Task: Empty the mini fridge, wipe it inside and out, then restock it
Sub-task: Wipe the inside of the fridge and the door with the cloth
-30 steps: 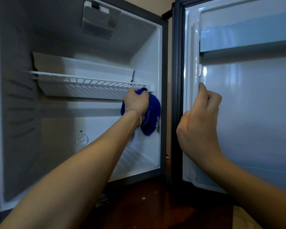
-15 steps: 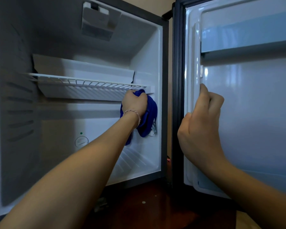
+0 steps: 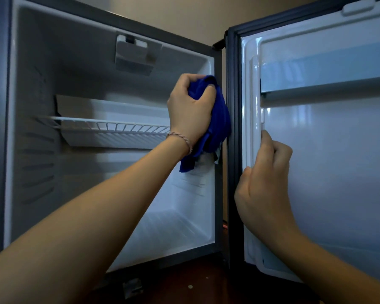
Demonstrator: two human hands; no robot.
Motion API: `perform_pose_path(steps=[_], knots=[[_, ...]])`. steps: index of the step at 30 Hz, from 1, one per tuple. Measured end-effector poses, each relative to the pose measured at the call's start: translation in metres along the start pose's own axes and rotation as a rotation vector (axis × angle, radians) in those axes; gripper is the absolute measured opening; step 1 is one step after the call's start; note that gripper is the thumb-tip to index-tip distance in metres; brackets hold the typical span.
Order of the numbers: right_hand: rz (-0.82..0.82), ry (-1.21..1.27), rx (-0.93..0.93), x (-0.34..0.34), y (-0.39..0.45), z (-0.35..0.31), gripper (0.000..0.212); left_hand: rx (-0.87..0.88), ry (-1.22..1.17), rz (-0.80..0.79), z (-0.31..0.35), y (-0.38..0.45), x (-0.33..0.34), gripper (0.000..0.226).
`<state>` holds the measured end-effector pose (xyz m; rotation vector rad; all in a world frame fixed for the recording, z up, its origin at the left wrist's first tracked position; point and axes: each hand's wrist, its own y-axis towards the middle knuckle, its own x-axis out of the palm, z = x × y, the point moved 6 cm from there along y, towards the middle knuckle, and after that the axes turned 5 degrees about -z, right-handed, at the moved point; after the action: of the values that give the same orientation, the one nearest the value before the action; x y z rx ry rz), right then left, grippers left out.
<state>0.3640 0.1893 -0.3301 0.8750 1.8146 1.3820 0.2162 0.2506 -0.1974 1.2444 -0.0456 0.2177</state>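
Note:
The mini fridge (image 3: pixel 37 88) stands open in front of me with nothing on its white wire shelf (image 3: pixel 110 126). My left hand (image 3: pixel 190 110) grips a bunched blue cloth (image 3: pixel 219 119) against the upper part of the right inner wall, near the front frame. The cloth's tail hangs below my wrist. My right hand (image 3: pixel 263 185) holds the inner edge of the open door (image 3: pixel 338 163), thumb on the dark gasket side, fingers curled on the white liner.
A light housing (image 3: pixel 136 54) hangs from the fridge ceiling. The door has one upper shelf bar (image 3: pixel 325 84). The fridge sits on a dark wooden surface (image 3: pixel 184 286); a beige wall (image 3: pixel 184 16) is behind it.
My left hand has carried the cloth up the right inner wall, from just under the wire shelf to well above it. The right hand has kept its hold on the door.

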Motion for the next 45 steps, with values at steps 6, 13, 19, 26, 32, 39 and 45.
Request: perform_pose_path(steps=[6,13,19,26,32,39,45], knots=[[-0.003,0.017,-0.011,0.001,0.002,0.003,0.072,-0.112,0.064,-0.006,-0.034,0.038,0.013,0.025],[0.001,0.056,-0.026,0.002,0.001,0.006,0.071,-0.226,0.113,0.006,-0.072,0.068,0.015,0.04],[0.0,0.084,-0.023,0.003,0.0,0.006,0.07,-0.364,0.194,0.062,-0.096,0.095,0.011,0.041],[0.013,0.089,-0.008,0.002,0.001,0.004,0.07,-0.392,0.205,0.02,-0.094,0.086,0.01,0.037],[0.026,0.073,0.001,0.002,0.001,0.002,0.071,-0.307,0.085,-0.025,-0.059,0.064,0.017,0.015],[0.03,0.065,-0.015,0.002,0.001,0.004,0.071,-0.152,0.017,0.008,-0.037,0.074,0.027,0.021],[0.026,0.077,-0.003,0.004,0.002,0.006,0.071,-0.138,0.143,-0.034,-0.065,0.095,0.021,0.032]])
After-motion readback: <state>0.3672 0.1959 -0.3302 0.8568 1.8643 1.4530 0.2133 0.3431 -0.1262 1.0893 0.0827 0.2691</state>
